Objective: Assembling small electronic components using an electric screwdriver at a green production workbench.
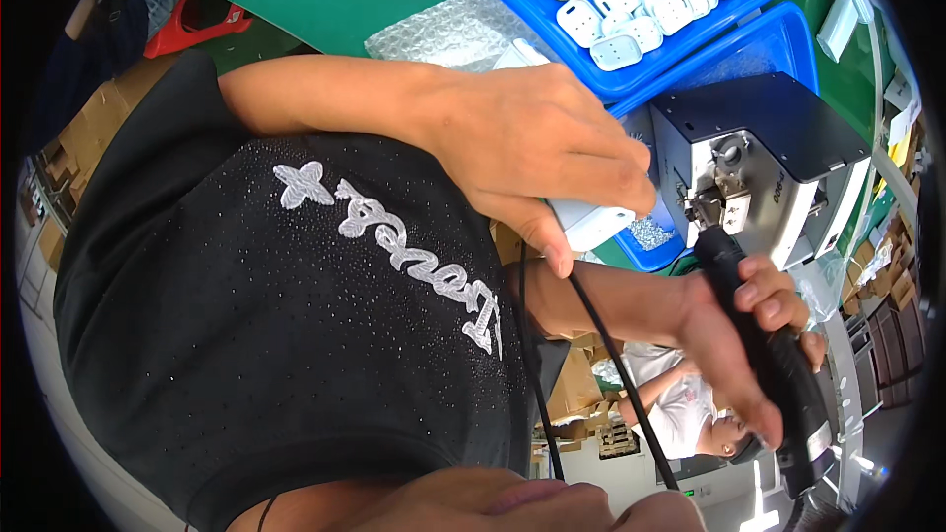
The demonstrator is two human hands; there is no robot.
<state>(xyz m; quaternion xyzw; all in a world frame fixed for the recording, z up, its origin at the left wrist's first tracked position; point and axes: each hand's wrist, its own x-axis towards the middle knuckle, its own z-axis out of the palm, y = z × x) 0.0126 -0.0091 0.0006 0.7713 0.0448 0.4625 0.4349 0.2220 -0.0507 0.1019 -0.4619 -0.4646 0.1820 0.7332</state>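
The left hand (547,138) (its back showing) is bent-fingered, while the right hand (734,355) grips.

Your left hand (542,143) holds a white plastic piece (597,227), while your right hand (711,340) grips a black power screwdriver (759,335), its tip at the front of a black-topped machine (754,123). Nearby, white plates (616,52) lie scattered in a blue bin (613,86).

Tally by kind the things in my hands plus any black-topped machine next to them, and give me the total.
Black handheld tool, in the right hand: 1
White part, in the left hand: 1
Black-topped machine: 1
Total: 3
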